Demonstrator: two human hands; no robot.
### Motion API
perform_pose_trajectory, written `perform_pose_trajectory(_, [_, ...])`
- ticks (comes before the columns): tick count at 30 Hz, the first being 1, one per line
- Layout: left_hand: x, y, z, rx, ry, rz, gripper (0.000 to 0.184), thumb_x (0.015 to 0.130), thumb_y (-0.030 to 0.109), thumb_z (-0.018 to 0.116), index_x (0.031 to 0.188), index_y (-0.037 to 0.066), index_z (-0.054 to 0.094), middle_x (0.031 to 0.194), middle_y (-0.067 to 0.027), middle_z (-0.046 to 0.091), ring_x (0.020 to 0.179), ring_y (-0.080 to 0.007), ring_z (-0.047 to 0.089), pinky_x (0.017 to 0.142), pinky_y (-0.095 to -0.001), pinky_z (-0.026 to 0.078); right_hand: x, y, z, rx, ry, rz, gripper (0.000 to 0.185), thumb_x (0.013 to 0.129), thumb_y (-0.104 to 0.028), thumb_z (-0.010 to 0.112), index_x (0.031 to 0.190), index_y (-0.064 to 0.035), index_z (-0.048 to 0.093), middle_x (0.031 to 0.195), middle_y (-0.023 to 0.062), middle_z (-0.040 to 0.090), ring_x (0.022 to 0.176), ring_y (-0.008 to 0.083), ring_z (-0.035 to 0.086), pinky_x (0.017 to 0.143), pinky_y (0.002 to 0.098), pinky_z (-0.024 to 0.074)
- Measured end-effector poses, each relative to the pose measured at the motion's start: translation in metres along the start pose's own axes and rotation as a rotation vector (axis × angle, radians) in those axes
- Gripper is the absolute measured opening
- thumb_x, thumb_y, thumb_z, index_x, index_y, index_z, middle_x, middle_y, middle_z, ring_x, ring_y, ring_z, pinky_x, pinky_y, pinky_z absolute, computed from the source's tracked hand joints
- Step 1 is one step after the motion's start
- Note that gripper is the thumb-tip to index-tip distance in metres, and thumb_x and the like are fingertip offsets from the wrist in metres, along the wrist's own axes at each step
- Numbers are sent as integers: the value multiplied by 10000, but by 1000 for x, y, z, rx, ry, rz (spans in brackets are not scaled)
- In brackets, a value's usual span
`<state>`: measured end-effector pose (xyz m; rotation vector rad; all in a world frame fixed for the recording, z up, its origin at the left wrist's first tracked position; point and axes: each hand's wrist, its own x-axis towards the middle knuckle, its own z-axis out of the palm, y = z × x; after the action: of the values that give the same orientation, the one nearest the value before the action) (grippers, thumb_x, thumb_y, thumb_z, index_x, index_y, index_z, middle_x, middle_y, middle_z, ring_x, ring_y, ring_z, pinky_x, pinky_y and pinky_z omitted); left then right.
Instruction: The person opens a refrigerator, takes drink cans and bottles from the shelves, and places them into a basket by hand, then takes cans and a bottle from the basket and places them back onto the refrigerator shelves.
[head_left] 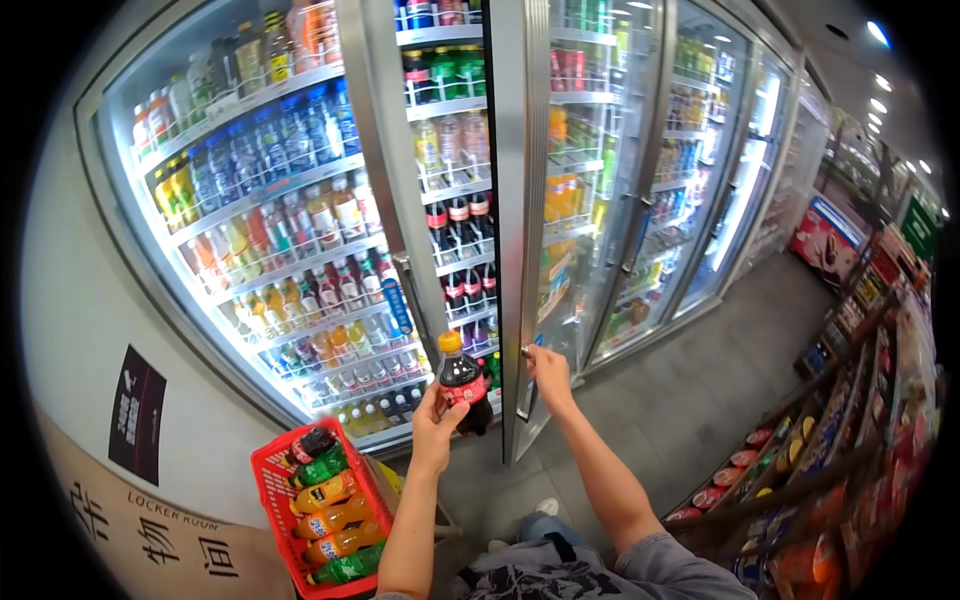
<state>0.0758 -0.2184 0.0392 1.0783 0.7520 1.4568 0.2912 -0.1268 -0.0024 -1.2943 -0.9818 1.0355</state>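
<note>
My left hand (436,428) is wrapped round a cola bottle (461,372) with a yellow cap, dark contents and a red label, held upright in front of the drinks fridge. My right hand (549,378) is closed on the handle of a glass fridge door (532,300), which stands swung open toward me. Behind the bottle, the opened section shows shelves of drinks (463,215), with dark cola bottles on the middle ones. To the lower left is a red basket (268,492) holding several bottles: one dark cola, green ones and orange ones.
A closed glass fridge (265,150) full of bottles stands on the left, and more glass fridge doors (690,150) run off to the right. Snack shelves (800,470) line the right side, across the grey tiled floor (640,420). A dark sign (137,415) is on the left wall.
</note>
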Motion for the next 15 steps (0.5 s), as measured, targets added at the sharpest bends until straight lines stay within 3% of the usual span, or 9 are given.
perform_pose_trajectory(12, [31, -21, 81, -93, -321, -83, 673, 853, 105, 719, 1429, -32, 399, 1288, -101, 574, 1187, -187, 543, 1028, -320, 399, -54, -7, -119, -30, 251, -8, 330, 893, -253, 569, 635, -48, 553, 584, -19, 488, 525, 73, 407, 494, 254, 299])
perform_pose_trajectory(15, [32, -22, 104, -129, -367, -125, 664, 856, 88, 710, 1429, -35, 397, 1299, -106, 570, 1192, -190, 542, 1034, -321, 394, -60, -9, -148, -86, 342, -5, 363, 887, -255, 529, 609, -21, 541, 569, -7, 500, 518, 77, 421, 486, 264, 309])
